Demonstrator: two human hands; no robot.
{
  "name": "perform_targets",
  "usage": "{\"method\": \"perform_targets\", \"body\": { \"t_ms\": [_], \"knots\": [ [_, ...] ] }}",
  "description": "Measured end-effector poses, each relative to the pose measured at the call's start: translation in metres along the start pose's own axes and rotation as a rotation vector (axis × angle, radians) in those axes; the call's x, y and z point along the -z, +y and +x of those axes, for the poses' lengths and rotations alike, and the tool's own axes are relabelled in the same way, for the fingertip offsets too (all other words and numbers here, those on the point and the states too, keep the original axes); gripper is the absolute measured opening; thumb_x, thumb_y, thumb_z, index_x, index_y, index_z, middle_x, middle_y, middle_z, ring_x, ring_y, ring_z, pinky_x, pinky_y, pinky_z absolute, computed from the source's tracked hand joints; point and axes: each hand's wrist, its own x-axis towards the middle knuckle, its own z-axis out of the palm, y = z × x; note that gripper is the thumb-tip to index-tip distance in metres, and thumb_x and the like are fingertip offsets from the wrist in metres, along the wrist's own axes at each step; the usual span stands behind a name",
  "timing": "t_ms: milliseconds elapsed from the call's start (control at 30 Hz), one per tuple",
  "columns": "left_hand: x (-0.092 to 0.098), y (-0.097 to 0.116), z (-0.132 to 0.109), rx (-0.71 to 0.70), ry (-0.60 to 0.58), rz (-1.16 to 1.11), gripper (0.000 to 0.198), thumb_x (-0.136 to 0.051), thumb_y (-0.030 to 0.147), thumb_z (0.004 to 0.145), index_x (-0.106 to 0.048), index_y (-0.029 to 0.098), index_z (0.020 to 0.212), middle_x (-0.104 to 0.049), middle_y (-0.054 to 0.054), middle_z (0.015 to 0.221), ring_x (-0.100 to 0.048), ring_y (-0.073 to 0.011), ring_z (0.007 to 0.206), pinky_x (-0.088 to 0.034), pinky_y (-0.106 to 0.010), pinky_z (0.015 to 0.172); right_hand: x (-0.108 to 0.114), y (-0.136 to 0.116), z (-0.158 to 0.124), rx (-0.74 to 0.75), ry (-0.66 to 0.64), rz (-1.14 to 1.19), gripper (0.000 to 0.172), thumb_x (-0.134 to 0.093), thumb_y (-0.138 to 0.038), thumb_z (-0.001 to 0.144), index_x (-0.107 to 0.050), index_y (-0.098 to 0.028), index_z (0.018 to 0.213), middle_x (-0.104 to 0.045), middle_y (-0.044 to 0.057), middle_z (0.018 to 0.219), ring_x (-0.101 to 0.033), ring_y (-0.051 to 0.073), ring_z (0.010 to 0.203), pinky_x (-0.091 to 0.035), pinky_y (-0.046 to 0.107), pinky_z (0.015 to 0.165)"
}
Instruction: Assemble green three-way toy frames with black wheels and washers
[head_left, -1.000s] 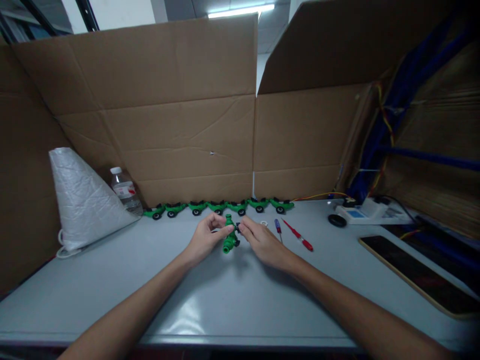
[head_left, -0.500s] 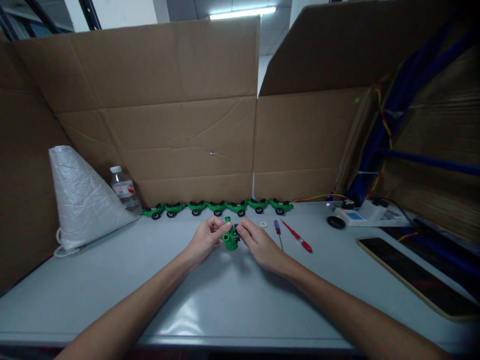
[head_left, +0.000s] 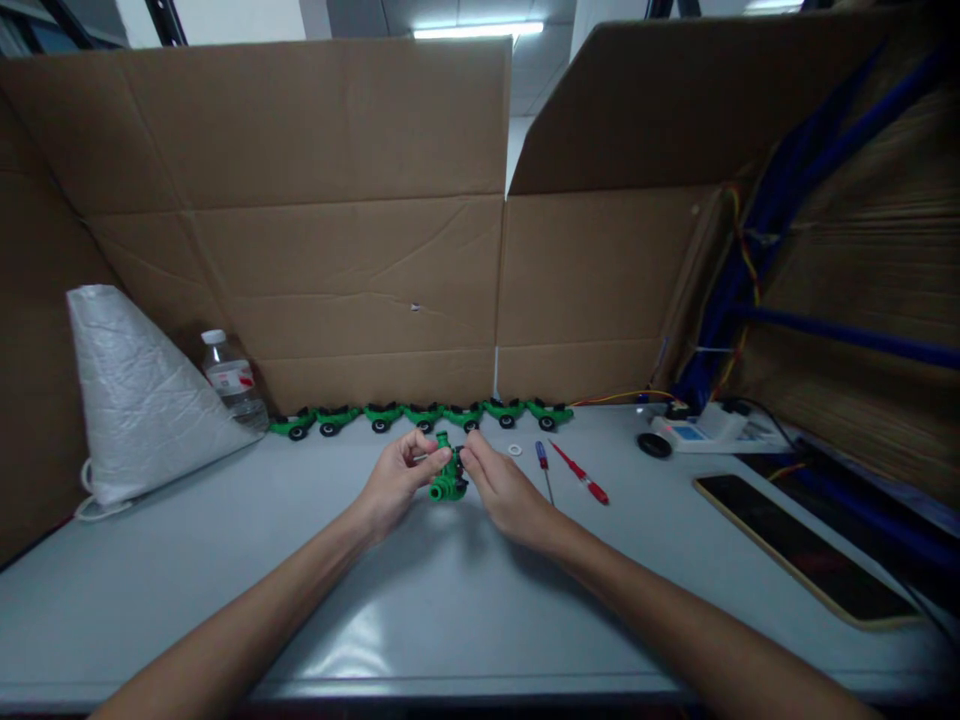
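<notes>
Above the middle of the table, a small green toy vehicle part (head_left: 448, 486) with black pieces on its right side is held between both hands. My left hand (head_left: 397, 480) pinches its left side with thumb and fingers. On the other side, my right hand (head_left: 504, 488) has its fingertips closed at the black pieces; their exact grip is partly hidden. Just beyond the hands, several green toy vehicles (head_left: 382, 416) with black wheels stand in a row along the cardboard. A white ring (head_left: 514, 450) lies to the right of my right hand's fingers.
Two screwdrivers, one blue-handled (head_left: 542, 456) and one red (head_left: 581, 474), lie right of my hands. Farther right are a black ring (head_left: 654, 445), a power strip (head_left: 712, 432) and a phone (head_left: 806, 550). A silvery bag (head_left: 150, 410) and water bottle (head_left: 234, 380) stand left.
The green toy part has tilted slightly between my fingers, its lower end swinging left. Both hands keep hold of it, while the whole view has shifted a little.
</notes>
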Motion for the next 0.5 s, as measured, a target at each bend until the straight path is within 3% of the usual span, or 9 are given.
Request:
{"method": "perform_targets", "body": {
  "t_ms": [233, 500],
  "knots": [
    [0.000, -0.005, 0.000, 0.134, -0.056, -0.182, 0.045, -0.094, 0.042, 0.074, -0.058, 0.016, 0.080, -0.063, 0.002, 0.071, -0.059, -0.0091, 0.062, -0.047, -0.021, 0.061, 0.001, 0.002, -0.003, 0.094, -0.038, -0.175, 0.021, -0.029, -0.032, 0.112, -0.035, -0.026, 0.093, -0.051, -0.001, 0.084, -0.049, 0.018, 0.073, -0.035, 0.030, 0.068],
    [0.007, -0.006, -0.001, 0.420, -0.210, -0.345, 0.036, -0.091, 0.039, 0.079, -0.070, 0.013, 0.091, -0.076, -0.008, 0.090, -0.073, -0.0185, 0.078, -0.058, -0.029, 0.074, 0.022, 0.002, 0.000, 0.481, -0.110, -0.615, 0.024, -0.034, -0.016, 0.109, -0.053, -0.020, 0.096, -0.059, 0.008, 0.094, -0.049, 0.023, 0.083, -0.039, 0.035, 0.076]
  ]
}}
